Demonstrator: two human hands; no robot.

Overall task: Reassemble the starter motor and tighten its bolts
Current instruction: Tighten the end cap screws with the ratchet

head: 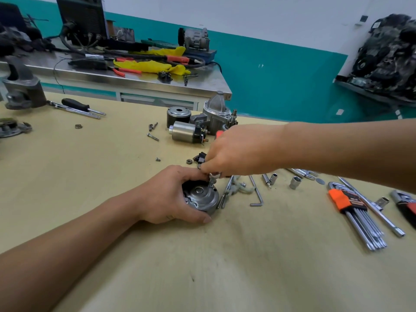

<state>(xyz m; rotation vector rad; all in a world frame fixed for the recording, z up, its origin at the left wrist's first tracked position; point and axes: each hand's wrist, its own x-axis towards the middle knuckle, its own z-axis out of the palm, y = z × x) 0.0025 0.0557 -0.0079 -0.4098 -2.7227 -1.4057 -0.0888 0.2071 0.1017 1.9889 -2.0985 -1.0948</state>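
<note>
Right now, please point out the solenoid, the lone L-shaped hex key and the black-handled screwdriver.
solenoid (183, 131), head view, on its metal barrel.
L-shaped hex key (256, 192), head view, on its long arm.
black-handled screwdriver (75, 104), head view, on its handle.

Workshop: hex keys (358, 218), sockets (295, 182), steel bench (135, 81).

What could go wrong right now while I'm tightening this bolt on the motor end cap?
1. The left hand alone steadies the round end cap on the table; it may twist or slide.
2. The right hand holds the small driver near the cap's edge; it might slip off the bolt.
3. Loose screws and a nut lie nearby and could get knocked away.
</note>
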